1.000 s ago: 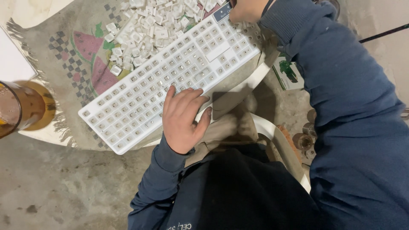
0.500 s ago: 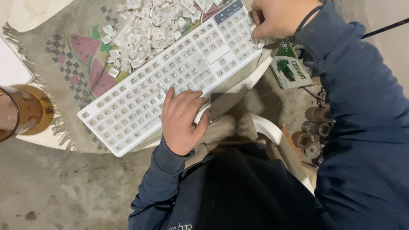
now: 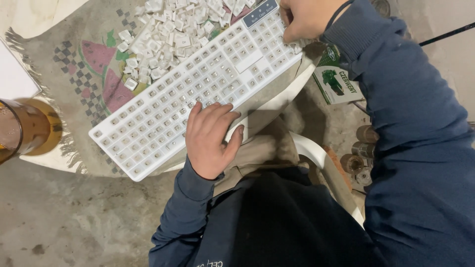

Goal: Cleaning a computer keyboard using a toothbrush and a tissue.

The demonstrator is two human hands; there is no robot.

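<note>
Our left hand (image 3: 210,141) lies flat, fingers together, on the keyboard (image 3: 198,91), which runs diagonally up to our right hand (image 3: 307,17), fingers curled at its far corner.

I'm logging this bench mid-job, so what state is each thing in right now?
White keyboard: nearly all keycaps off, bare switches showing, lying tilted on the cloth.
Loose keycaps: heaped on the cloth beyond the keyboard.
Watermelon-print cloth: spread flat.
Amber glass: upright.
Left hand: flat on the keyboard's near edge.
Right hand: closed at the keyboard's far right corner; what it grips is hidden.
</note>
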